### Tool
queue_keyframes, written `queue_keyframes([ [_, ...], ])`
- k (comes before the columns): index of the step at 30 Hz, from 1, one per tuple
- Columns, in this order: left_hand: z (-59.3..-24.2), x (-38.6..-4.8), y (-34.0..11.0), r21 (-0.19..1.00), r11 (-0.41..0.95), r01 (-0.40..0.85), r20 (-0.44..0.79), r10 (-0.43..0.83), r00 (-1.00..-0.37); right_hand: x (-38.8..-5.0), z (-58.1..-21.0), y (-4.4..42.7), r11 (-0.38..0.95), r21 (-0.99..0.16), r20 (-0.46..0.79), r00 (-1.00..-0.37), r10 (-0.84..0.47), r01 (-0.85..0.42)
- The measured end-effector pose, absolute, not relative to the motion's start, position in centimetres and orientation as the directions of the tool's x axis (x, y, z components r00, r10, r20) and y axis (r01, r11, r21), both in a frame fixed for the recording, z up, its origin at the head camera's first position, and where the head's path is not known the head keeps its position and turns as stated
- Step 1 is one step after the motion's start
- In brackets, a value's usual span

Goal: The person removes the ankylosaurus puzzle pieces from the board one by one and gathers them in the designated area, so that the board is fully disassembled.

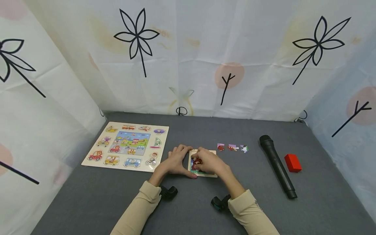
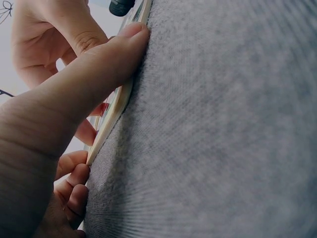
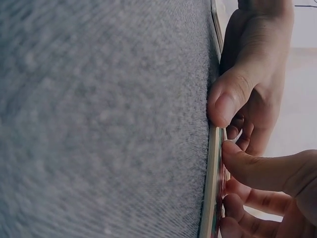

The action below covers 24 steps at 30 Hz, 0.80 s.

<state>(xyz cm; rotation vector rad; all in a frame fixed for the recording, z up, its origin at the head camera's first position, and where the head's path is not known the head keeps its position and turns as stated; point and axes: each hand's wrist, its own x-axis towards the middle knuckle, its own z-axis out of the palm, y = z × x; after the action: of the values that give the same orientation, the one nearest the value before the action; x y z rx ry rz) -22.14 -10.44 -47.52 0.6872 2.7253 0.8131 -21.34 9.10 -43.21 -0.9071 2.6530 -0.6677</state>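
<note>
I have the small wooden jigsaw tray (image 1: 209, 175) flat on the table (image 1: 182, 202), between my two hands. My left hand (image 1: 176, 162) grips its left side, thumb against the near edge and fingers bent at the far left corner. My right hand (image 1: 209, 161) has its thumb and curved fingertips down on the tray's picture face; whether they pinch a piece or only press one, I can't tell, since the hand hides that spot. I take the step to be working a piece within the frame. To do it well, I'd brace the left thumb and fingers firmly against the tray's edges, so it can't slide, without letting them ride over its rim. With the right, I'd feel for the tabs, turn the piece until they line up, then push straight down; a slanted push could lift a neighbour. Light, even fingertip pressure should serve better than force on something this thin. The three loose jigsaw pieces (image 1: 233, 147) lie in a row just right of the tray, so a wide outward sweep could scatter them, while the vehicle puzzle board (image 1: 89, 162) left of the tray leaves my left hand little room.
</note>
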Motion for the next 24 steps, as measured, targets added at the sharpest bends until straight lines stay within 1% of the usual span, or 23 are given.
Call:
queue_keyframes([
  [24,-47.74,-22.25,-10.42,0.556,0.742,0.374,-0.065,0.487,-0.871,-21.12,-43.41,8.95,0.733,-0.505,-0.091,-0.816,-0.571,-0.456],
])
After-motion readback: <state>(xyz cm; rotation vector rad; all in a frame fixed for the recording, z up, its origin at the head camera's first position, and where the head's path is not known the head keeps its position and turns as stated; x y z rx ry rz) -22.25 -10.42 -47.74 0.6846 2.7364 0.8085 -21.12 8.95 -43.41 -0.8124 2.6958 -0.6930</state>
